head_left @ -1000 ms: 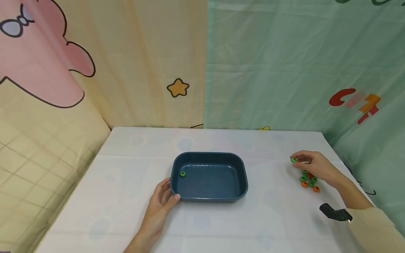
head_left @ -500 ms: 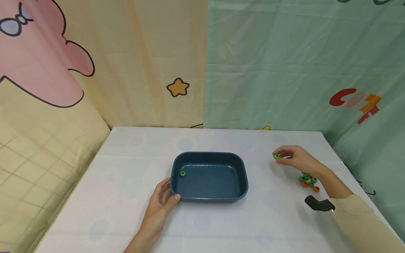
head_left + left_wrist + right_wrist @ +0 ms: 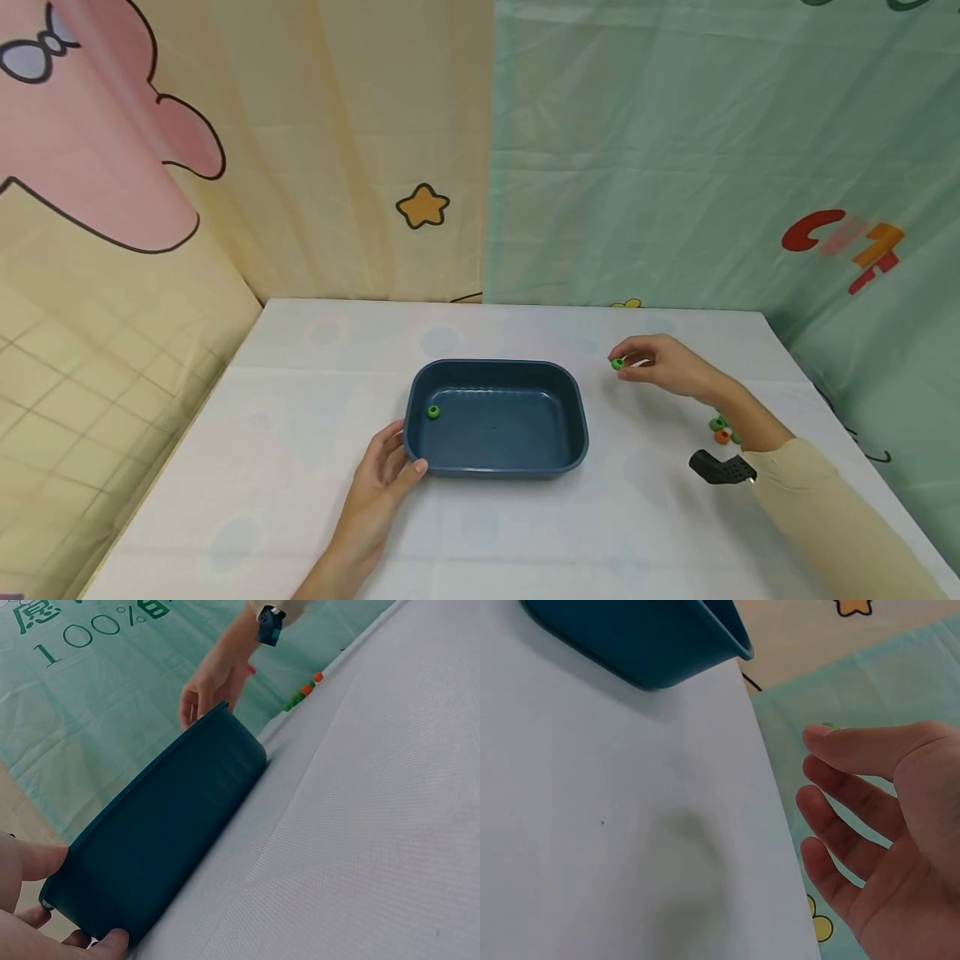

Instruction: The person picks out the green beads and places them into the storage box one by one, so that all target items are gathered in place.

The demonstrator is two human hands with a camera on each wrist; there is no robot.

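Note:
A dark blue rectangular tray (image 3: 510,435) sits mid-table with one green bead (image 3: 433,412) inside, towards its left wall. My left hand (image 3: 378,479) grips the tray's near left corner, thumb at the rim and fingers against the outer wall, as the left wrist view also shows. Right of the tray, above the table, my right hand (image 3: 670,367) pinches a green bead (image 3: 617,364) between thumb and fingertips. In the right wrist view only a sliver of that bead (image 3: 829,725) shows behind the thumb; the other fingers are spread and lightly bent.
A small pile of green beads (image 3: 717,424) and orange beads (image 3: 722,437) lies on the right of the table, partly hidden by the right forearm. A black device (image 3: 722,468) is worn at the right wrist. Patterned curtains (image 3: 637,150) hang behind the white-covered table (image 3: 480,542).
My right hand has moved left from above the bead pile towards the tray, carrying the green bead. The left hand and the tray have stayed put.

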